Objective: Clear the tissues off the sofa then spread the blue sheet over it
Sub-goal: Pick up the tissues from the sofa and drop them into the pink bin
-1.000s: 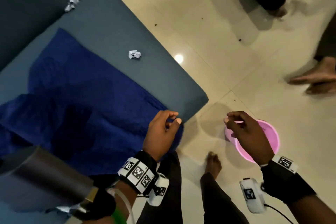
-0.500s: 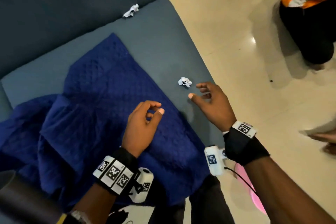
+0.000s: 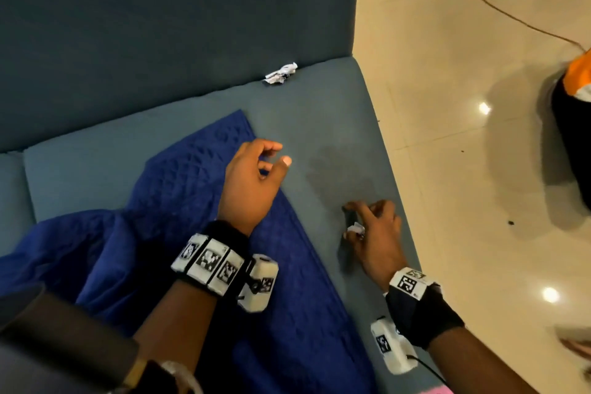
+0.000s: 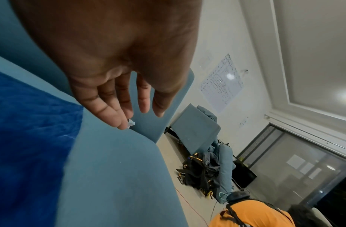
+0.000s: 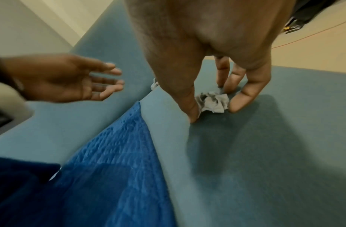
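My right hand (image 3: 375,235) is down on the sofa (image 3: 319,125) seat near its front edge, thumb and fingers (image 5: 244,98) curled round a crumpled tissue (image 5: 212,102), pinching it. My left hand (image 3: 252,189) hovers over the blue sheet (image 3: 179,233), fingers loose, holding nothing. A second tissue (image 3: 281,73) lies against the backrest, well apart.
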